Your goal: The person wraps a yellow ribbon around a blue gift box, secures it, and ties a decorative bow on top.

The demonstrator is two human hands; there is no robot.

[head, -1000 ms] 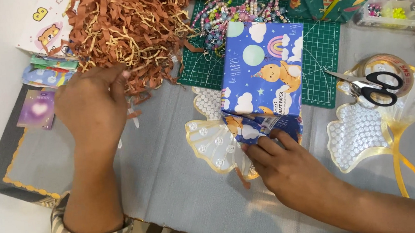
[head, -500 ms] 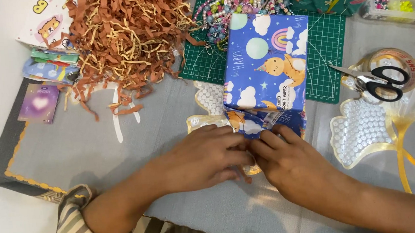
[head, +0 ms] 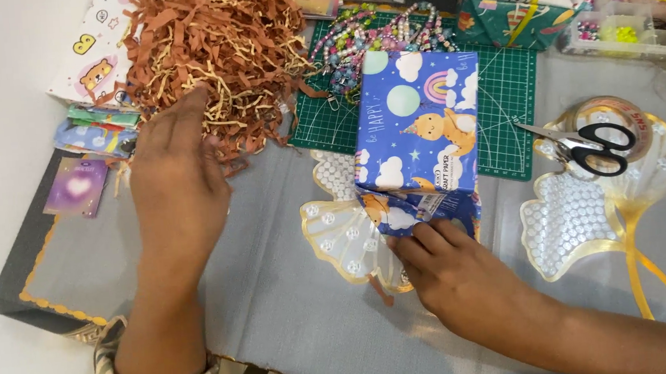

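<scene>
scissors [head: 589,146] on tape roll [head: 631,121] | green cutting mat [head: 507,89] | beads [head: 373,32] | purple card [head: 76,186] | bead box [head: 625,32]

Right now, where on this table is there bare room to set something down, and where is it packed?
Bare grey cloth lies between the left hand and the right hand, below the shredded paper. Another patch lies between the wrapped box and the lace fan. The far edge is crowded: beads, cutting mat, scissors.

A blue gift-wrapped box [head: 416,122] with cartoon prints lies flat, partly on the green mat.
</scene>
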